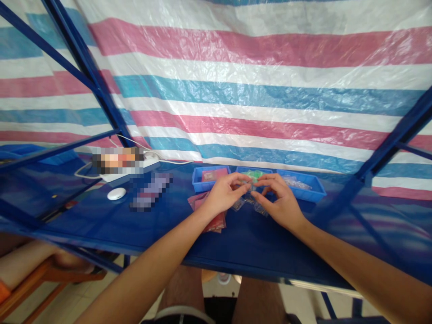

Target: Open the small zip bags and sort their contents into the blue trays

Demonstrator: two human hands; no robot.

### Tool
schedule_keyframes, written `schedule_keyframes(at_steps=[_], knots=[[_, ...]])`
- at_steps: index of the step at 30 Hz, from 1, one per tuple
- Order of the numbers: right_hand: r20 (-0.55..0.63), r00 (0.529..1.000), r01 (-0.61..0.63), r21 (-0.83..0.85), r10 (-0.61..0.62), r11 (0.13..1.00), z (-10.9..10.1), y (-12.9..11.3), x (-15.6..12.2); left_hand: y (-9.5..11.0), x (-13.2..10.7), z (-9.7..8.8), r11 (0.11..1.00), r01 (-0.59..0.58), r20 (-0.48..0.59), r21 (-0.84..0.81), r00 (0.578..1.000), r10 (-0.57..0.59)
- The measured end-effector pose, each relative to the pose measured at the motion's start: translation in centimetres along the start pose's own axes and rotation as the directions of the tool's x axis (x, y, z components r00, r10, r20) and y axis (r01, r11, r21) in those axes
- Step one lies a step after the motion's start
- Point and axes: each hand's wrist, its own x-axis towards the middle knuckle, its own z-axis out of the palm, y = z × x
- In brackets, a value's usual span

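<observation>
My left hand [224, 192] and my right hand [277, 199] meet over the blue table [111, 225], both pinching a small clear plastic bag [251, 185] with something green inside. More small clear bags [249, 204] lie on the table just under my hands. A stack of red packets [213, 216] sits beneath my left wrist. Behind my hands stand three blue trays: the left tray [199, 180] with red packets, the middle tray [253, 171] with green items, and the right tray [312, 189] with clear bags.
A white round device [116, 193] and a white power strip with a cable [118, 175] lie at the table's left. Blue metal frame bars [84, 58] cross left and right. A striped tarp [253, 90] hangs behind. A wooden chair [40, 274] stands lower left.
</observation>
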Motion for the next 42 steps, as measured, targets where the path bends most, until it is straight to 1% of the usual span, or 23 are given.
schedule_keyframes(at_steps=[2, 3, 5, 8, 9, 11, 15, 20, 24, 26, 28, 30, 32, 35, 38, 40, 42], knots=[[-0.059, 0.995, -0.073, 0.087, 0.078, 0.994, 0.2, 0.4, -0.1, -0.3, 0.0, 0.1, 0.999, 0.01, 0.002, -0.045, 1.0, -0.009], [-0.064, 0.99, -0.113, 0.139, 0.122, 0.984, 0.3, 0.6, -0.2, -0.3, 0.0, 0.2, 0.998, 0.006, 0.018, -0.062, 1.0, -0.005], [-0.016, 0.98, -0.187, 0.226, 0.196, 0.956, 0.5, 1.1, -0.2, -0.1, 0.0, 0.4, 0.998, -0.026, 0.05, -0.061, 0.998, 0.029], [0.096, 0.96, -0.279, 0.292, 0.263, 0.915, 0.5, 1.6, -0.3, 0.4, 0.0, 0.4, 0.991, -0.127, 0.051, 0.05, 0.991, 0.124], [0.114, 0.953, -0.301, 0.299, 0.279, 0.906, 0.5, 1.6, -0.2, 0.5, 0.0, 0.3, 0.983, -0.156, 0.043, 0.098, 0.987, 0.153], [0.114, 0.945, -0.326, 0.299, 0.306, 0.897, 0.4, 1.6, -0.1, 0.8, 0.0, 0.2, 0.964, -0.194, 0.026, 0.181, 0.981, 0.193], [0.063, 0.942, -0.334, 0.283, 0.33, 0.899, 0.2, 1.5, 0.1, 1.2, -0.2, 0.1, 0.925, -0.233, 0.027, 0.299, 0.971, 0.236], [0.14, 0.949, -0.314, 0.29, 0.284, 0.904, 0.3, 1.3, -0.2, 1.3, -0.4, 0.4, 0.946, -0.183, 0.076, 0.269, 0.983, 0.169], [0.18, 0.948, -0.306, 0.295, 0.262, 0.905, 0.5, 0.9, -0.5, 1.3, -0.3, 0.2, 0.93, -0.164, 0.087, 0.33, 0.986, 0.143], [0.142, 0.954, -0.293, 0.271, 0.263, 0.917, 0.5, 0.9, -0.4, 1.2, -0.2, 0.1, 0.922, -0.169, 0.073, 0.348, 0.986, 0.152], [0.074, 0.962, -0.275, 0.234, 0.265, 0.933, 0.5, 1.0, -0.3, 1.2, -0.1, 0.0, 0.926, -0.161, 0.047, 0.34, 0.987, 0.154], [0.009, 0.962, -0.268, 0.214, 0.273, 0.939, 0.4, 1.2, -0.1, 1.0, -0.1, 0.1, 0.944, -0.131, 0.013, 0.303, 0.991, 0.133], [-0.017, 0.957, -0.277, 0.227, 0.288, 0.934, 0.3, 1.4, 0.0, 0.8, -0.2, 0.2, 0.966, -0.099, -0.002, 0.241, 0.995, 0.102], [0.024, 0.955, -0.291, 0.262, 0.295, 0.92, 0.4, 1.6, 0.0, 0.5, -0.2, 0.4, 0.985, -0.08, 0.028, 0.15, 0.997, 0.077], [0.09, 0.949, -0.316, 0.277, 0.303, 0.907, 0.3, 1.6, -0.1, 0.4, -0.3, 0.5, 0.992, -0.072, 0.06, 0.104, 0.996, 0.066], [0.101, 0.943, -0.334, 0.283, 0.318, 0.899, 0.3, 1.4, 0.0, 0.4, -0.3, 0.4, 0.987, -0.087, 0.045, 0.135, 0.996, 0.082], [0.083, 0.938, -0.345, 0.292, 0.336, 0.892, 0.2, 1.2, 0.1, 0.7, -0.2, 0.2, 0.963, -0.139, -0.001, 0.229, 0.99, 0.143]])
